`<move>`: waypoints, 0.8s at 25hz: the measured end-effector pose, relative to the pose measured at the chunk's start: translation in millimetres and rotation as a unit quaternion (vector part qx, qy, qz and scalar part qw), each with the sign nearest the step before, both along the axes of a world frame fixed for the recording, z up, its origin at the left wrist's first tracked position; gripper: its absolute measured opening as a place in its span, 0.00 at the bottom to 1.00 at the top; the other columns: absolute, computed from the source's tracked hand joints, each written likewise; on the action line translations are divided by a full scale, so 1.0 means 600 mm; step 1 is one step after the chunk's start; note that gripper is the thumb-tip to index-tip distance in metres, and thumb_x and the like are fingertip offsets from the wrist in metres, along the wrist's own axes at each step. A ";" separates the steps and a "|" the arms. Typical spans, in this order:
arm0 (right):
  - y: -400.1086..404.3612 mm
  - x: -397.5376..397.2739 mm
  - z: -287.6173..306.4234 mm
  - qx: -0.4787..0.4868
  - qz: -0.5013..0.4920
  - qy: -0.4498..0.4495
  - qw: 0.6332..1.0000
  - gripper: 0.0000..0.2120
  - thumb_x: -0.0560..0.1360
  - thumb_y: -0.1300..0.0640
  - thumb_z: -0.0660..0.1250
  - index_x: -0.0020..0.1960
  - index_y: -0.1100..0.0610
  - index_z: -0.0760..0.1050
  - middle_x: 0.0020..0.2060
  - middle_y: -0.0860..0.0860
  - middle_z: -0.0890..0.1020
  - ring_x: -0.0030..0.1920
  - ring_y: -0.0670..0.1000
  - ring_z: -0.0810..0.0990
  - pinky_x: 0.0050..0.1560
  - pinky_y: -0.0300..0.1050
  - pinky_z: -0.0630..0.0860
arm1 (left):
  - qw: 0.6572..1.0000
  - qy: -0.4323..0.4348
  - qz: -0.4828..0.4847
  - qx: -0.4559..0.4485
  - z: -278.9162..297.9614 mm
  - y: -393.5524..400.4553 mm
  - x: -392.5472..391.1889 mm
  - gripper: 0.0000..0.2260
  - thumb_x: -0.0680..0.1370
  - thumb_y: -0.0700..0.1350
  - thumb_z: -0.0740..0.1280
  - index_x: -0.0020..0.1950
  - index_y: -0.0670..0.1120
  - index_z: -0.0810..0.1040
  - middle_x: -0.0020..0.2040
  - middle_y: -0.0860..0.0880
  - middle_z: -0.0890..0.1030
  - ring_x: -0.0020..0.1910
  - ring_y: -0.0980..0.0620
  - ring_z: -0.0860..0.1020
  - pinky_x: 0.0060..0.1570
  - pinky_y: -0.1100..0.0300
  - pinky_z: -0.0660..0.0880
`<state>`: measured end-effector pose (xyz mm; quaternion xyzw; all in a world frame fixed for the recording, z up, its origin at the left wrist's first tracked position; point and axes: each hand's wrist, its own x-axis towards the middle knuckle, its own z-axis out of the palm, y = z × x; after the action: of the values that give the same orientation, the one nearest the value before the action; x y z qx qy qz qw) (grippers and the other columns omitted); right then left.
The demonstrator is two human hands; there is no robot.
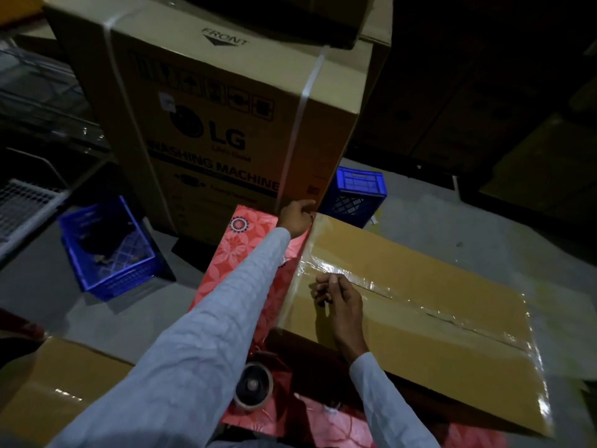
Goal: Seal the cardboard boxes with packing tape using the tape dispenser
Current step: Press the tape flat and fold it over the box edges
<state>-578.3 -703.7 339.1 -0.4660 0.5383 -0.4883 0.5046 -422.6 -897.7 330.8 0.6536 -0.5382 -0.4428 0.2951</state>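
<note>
Nearest the lens, two pale sleeves reach forward over a tape dispenser (253, 388) that lies on its side on a red floral cloth (240, 253), just below the near edge of the cardboard box (420, 305). Neither hand holds it.

Clear packing tape (371, 284) already runs along the box's centre seam and shines along its left and right edges. By my reading, the step in hand is smoothing: the left hand (295, 216) is stretched out to the box's far left corner, fingers bent over the taped edge there, though the light is poor and I cannot tell whether it pinches a loose end or only presses. The right hand (339, 297) rests on the lid beside the seam, fingers loosely curled with the tips on the tape, gripping nothing.

Next, the tape wants rubbing flat along the seam, which looks wrinkled toward the right; then the dispenser must be picked up for a second box (58, 386) at lower left.

Room is tight on the far side: a tall washing-machine carton (226, 124) stands right behind the left hand, almost touching the box corner. One blue crate (109, 250) sits to the left, another (357, 192) behind the box. Bare floor opens on the right and between the crate and the cloth.
</note>
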 end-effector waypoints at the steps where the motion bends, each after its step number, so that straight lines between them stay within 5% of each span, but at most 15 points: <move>1: -0.003 0.003 0.002 0.001 0.000 -0.002 1.000 0.14 0.86 0.56 0.60 0.51 0.61 0.82 0.41 0.61 0.83 0.41 0.54 0.80 0.43 0.44 0.77 | 0.999 -0.034 -0.020 -0.015 0.001 -0.001 0.001 0.17 0.78 0.35 0.63 0.65 0.42 0.82 0.60 0.40 0.85 0.61 0.42 0.82 0.64 0.55 0.76; 3: -0.008 0.006 0.006 0.001 0.001 -0.017 1.000 0.15 0.86 0.56 0.59 0.50 0.60 0.82 0.40 0.59 0.83 0.41 0.54 0.80 0.43 0.45 0.77 | 0.995 -0.073 -0.045 -0.046 -0.002 -0.002 0.004 0.16 0.77 0.36 0.64 0.61 0.40 0.85 0.57 0.40 0.85 0.59 0.42 0.82 0.61 0.60 0.75; 7: -0.009 -0.004 0.004 0.005 -0.001 -0.056 0.998 0.15 0.87 0.57 0.59 0.51 0.64 0.81 0.39 0.58 0.82 0.40 0.55 0.79 0.42 0.46 0.76 | 0.993 -0.063 -0.057 -0.087 -0.002 0.025 -0.005 0.18 0.76 0.36 0.63 0.62 0.44 0.85 0.58 0.41 0.85 0.59 0.40 0.82 0.62 0.52 0.77; 12: -0.020 -0.006 -0.010 0.013 -0.003 -0.076 0.997 0.16 0.87 0.54 0.60 0.51 0.62 0.82 0.40 0.60 0.82 0.41 0.57 0.79 0.44 0.52 0.75 | 0.993 0.108 -0.030 0.025 0.018 0.089 -0.010 0.16 0.78 0.53 0.62 0.62 0.56 0.84 0.58 0.51 0.86 0.57 0.47 0.83 0.64 0.48 0.77; 15: -0.016 -0.007 -0.014 0.019 -0.005 -0.094 0.995 0.16 0.86 0.54 0.61 0.51 0.63 0.82 0.40 0.60 0.82 0.40 0.57 0.79 0.44 0.51 0.75 | 0.997 0.068 -0.044 0.003 0.029 0.138 -0.022 0.19 0.82 0.55 0.62 0.74 0.58 0.73 0.63 0.52 0.82 0.60 0.47 0.80 0.62 0.55 0.74; 20: -0.018 -0.015 0.017 0.069 -0.013 -0.171 0.983 0.15 0.84 0.56 0.63 0.55 0.70 0.78 0.44 0.64 0.80 0.43 0.58 0.78 0.44 0.48 0.78 | 0.996 -0.079 -0.036 0.016 -0.001 0.187 -0.044 0.33 0.77 0.61 0.63 0.79 0.59 0.56 0.67 0.47 0.79 0.62 0.41 0.79 0.61 0.40 0.77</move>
<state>-587.0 -714.6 349.5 -0.3329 0.4827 -0.5285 0.6139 -448.8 -785.3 330.5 0.6718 -0.5754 -0.4087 0.2249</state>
